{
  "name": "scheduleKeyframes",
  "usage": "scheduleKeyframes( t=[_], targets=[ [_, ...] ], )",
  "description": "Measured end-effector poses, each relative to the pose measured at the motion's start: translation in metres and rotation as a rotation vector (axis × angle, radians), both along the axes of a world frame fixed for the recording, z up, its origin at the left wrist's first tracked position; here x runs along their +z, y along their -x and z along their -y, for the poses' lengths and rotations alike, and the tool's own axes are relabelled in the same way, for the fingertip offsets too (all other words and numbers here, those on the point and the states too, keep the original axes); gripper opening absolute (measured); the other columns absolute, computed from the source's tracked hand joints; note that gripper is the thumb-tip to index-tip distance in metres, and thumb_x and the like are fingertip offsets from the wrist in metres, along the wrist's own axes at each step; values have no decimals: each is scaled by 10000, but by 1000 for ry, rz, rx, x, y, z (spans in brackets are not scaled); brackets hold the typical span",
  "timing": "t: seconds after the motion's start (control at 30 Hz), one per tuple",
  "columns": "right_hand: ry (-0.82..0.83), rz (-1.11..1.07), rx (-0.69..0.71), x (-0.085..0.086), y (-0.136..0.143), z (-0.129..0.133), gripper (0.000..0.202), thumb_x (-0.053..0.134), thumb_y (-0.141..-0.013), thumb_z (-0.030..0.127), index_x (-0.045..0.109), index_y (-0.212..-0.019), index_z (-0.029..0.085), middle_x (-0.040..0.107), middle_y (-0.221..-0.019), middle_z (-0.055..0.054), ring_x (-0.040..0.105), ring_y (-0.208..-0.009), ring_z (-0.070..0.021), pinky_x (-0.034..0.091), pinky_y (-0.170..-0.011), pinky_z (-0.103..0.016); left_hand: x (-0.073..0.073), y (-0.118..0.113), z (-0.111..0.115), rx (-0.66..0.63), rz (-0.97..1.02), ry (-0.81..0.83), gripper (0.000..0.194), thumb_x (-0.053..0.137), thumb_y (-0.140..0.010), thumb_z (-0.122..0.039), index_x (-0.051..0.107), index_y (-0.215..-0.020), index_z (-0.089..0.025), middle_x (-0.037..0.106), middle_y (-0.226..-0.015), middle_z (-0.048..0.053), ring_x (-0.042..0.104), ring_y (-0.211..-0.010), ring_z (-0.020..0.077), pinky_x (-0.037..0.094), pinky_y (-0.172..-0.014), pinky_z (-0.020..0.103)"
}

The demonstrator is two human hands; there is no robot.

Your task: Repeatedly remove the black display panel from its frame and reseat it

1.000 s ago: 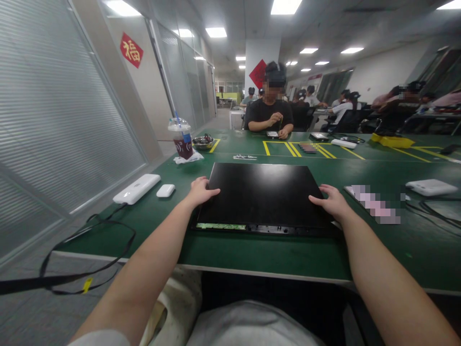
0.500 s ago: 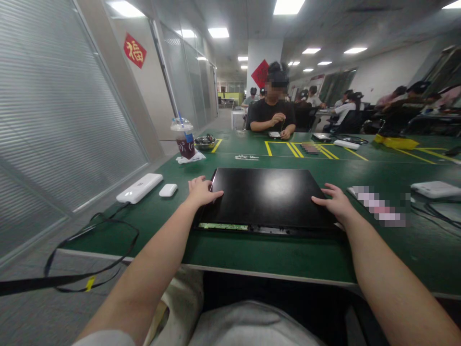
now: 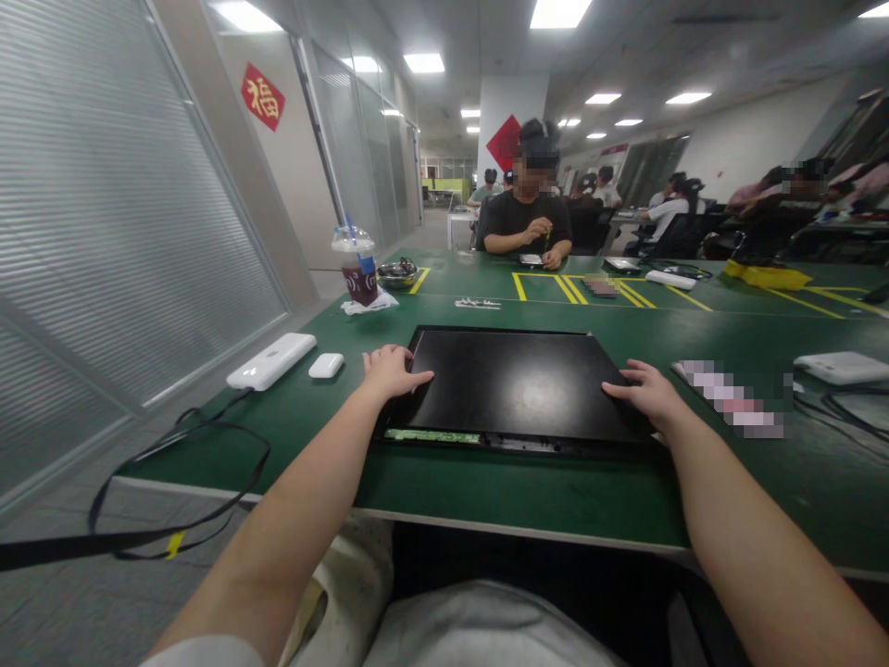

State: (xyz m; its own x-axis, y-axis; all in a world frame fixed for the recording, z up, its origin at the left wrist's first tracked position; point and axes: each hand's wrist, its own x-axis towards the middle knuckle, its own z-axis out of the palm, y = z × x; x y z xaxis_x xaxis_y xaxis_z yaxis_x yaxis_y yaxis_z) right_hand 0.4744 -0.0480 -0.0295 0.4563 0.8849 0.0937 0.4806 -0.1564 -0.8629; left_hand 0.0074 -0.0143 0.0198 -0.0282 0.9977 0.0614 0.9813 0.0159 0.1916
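Observation:
A black flat screen panel [image 3: 510, 382] lies on a dark frame [image 3: 504, 329], whose far rim shows behind it. Along the near side, a green circuit board strip [image 3: 434, 435] is exposed at the left. My left hand [image 3: 391, 373] grips the panel's left edge, thumb on the top surface and fingers outside. At the opposite edge my right hand [image 3: 647, 394] does likewise, its thumb over the rim. The undersides of the panel and the frame are hidden.
On the green table [image 3: 528, 500] a white power bank [image 3: 272, 361] and a small white case [image 3: 326, 366] lie left. Farther back stand a drink cup [image 3: 359, 269] and a metal bowl [image 3: 398, 271]. A person [image 3: 526, 218] works opposite. A pixelated packet [image 3: 729, 398] lies right.
The panel has shifted slightly toward me or down, so the frame's far rim now shows behind it. Both hands keep nearly the same places at its sides.

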Motion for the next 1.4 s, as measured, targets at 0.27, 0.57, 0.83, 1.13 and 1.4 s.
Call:
scheduleKeyframes(
  t=[0.27,0.57,0.83,1.13,1.4],
  targets=[
    [-9,8,12,-3,-7,-5,425,841,-564,316,777,-969,204,493,-1558,-143,470,-1421,-384,384,-1166,-478,-1,2,-2,-26,-13,21,718,614,-815,-705,647,-1326,-202,568,-1481,181,492,-1377,391,247,-1200,571],
    [11,60,24,-9,-10,-6,472,829,-614,375,792,-1051,201,542,-1492,-159,463,-1426,-360,332,-1194,-472,-4,2,-4,-35,-16,24,699,603,-818,-698,665,-1307,-202,618,-1431,177,528,-1350,394,278,-1185,575],
    [21,98,30,-9,-10,-6,426,823,-631,407,796,-1008,212,567,-1442,-151,452,-1433,-346,329,-1197,-461,-2,1,-2,-18,-4,34,666,600,-825,-688,666,-1300,-226,594,-1460,173,519,-1361,396,296,-1174,585],
    [4,96,10,-4,-5,-2,429,850,-587,436,799,-955,222,635,-1367,-138,554,-1332,-363,395,-1153,-487,1,0,1,-16,-1,53,642,603,-841,-667,649,-1314,-236,584,-1471,170,527,-1346,400,326,-1149,578],
    [-8,107,1,-2,-2,-1,341,809,-646,392,809,-943,223,632,-1365,-130,541,-1345,-343,429,-1121,-447,2,-2,2,-13,-8,59,617,594,-848,-663,642,-1306,-253,573,-1485,164,519,-1357,388,324,-1150,572]
  ],
)
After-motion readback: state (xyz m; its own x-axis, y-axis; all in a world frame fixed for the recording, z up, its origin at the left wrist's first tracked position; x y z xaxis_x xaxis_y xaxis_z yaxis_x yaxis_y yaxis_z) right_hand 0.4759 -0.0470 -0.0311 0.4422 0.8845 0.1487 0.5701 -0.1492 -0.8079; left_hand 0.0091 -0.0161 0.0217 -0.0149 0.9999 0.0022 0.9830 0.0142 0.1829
